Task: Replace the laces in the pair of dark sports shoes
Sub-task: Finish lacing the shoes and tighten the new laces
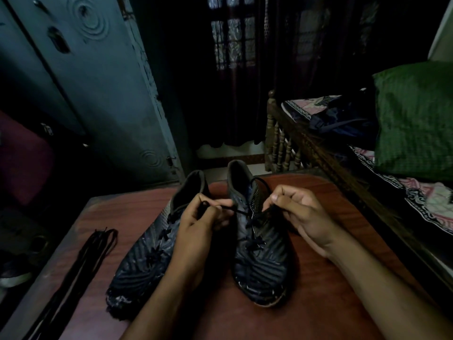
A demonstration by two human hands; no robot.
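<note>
Two dark sports shoes stand side by side on a reddish wooden table (318,217), toes toward me. The left shoe (144,251) is laced and lies partly under my left forearm. The right shoe (259,256) carries a dark lace (241,212) whose two ends run up from its top eyelets. My left hand (201,222) pinches one lace end above the gap between the shoes. My right hand (299,212) pinches the other end, just right of the shoe's collar. The lace is stretched between both hands.
A bundle of long dark laces (81,263) lies on the table's left part. A grey metal cupboard (98,89) stands at the left. A wooden bed frame (318,148) with a green pillow (414,119) runs along the right. Dark curtains hang behind.
</note>
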